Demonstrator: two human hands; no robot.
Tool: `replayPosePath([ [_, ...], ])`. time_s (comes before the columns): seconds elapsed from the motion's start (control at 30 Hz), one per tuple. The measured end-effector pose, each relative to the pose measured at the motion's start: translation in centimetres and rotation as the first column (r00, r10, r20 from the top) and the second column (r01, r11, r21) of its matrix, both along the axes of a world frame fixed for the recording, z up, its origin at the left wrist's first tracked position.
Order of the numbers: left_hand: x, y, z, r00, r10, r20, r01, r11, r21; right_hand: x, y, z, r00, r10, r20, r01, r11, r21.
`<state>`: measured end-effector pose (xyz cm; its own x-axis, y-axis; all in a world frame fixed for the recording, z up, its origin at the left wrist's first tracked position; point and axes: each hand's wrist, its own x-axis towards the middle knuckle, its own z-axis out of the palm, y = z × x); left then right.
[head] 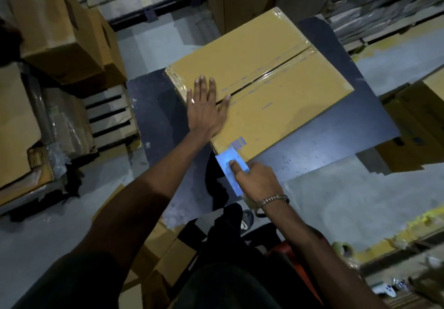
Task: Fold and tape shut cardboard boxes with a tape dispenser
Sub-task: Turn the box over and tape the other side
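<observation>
A closed cardboard box (276, 97) lies on a dark table (336, 130), its flaps meeting in a centre seam covered with clear tape. My left hand (206, 106) presses flat on the box top near its left end, fingers spread across the seam. My right hand (254, 181) grips a blue tape dispenser (230, 164) at the box's near corner, forefinger stretched along the blue plate. A barcode is printed on the box just above the dispenser.
Stacked cardboard boxes (64, 32) stand at the left beside a wooden pallet (110, 114). Flattened cardboard (420, 128) lies at the right. A roll of tape (342, 248) sits on the floor at lower right. More cardboard (156, 248) lies under the table by my legs.
</observation>
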<state>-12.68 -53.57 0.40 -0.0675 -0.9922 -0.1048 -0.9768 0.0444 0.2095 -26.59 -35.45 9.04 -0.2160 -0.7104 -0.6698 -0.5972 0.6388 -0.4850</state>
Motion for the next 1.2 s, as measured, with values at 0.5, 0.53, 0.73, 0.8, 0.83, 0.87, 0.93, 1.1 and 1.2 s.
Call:
replayPosePath([
  [0.5,-2.1,4.5,-0.8,0.999,0.033,-0.025,-0.035,0.997,-0.062,-1.6,4.5,-0.8,0.999,-0.029,-0.044,0.026,0.998,-0.054],
  [0.53,-2.1,4.5,-0.8,0.999,0.027,-0.02,-0.029,0.998,-0.061,-2.1,5.2,-1.0,0.998,-0.033,-0.044,0.031,0.999,-0.042],
  [0.73,-2.1,4.7,-0.6,1.0,0.015,-0.019,-0.016,0.998,-0.06,-3.1,7.6,-1.9,0.999,-0.037,-0.033,0.035,0.998,-0.05],
  [0.8,-2.1,4.8,-0.6,1.0,0.013,0.003,-0.013,0.998,-0.062,-2.7,7.7,-2.2,0.999,-0.042,-0.024,0.04,0.997,-0.061],
  [0.83,-2.1,4.8,-0.5,1.0,0.012,0.004,-0.012,0.998,-0.064,-2.5,7.6,-2.5,0.998,-0.052,-0.025,0.051,0.997,-0.058],
  [0.87,-2.1,4.8,-0.5,1.0,0.008,0.0,-0.008,0.998,-0.063,-2.4,7.5,-2.9,0.998,-0.065,-0.028,0.063,0.997,-0.046],
  [0.93,-2.0,4.9,-0.5,1.0,0.001,0.003,-0.001,0.997,-0.072,-2.1,7.0,-3.4,0.996,-0.086,-0.007,0.086,0.996,-0.03],
  [1.1,-2.4,4.9,-0.7,1.0,0.019,0.018,-0.018,0.997,-0.081,-3.0,5.2,-5.1,0.939,-0.287,0.189,0.284,0.958,0.043],
  [1.2,-2.4,4.9,-0.7,1.0,0.019,0.016,-0.018,0.998,-0.066,-4.3,4.7,-5.7,0.862,-0.396,0.316,0.373,0.918,0.133],
])
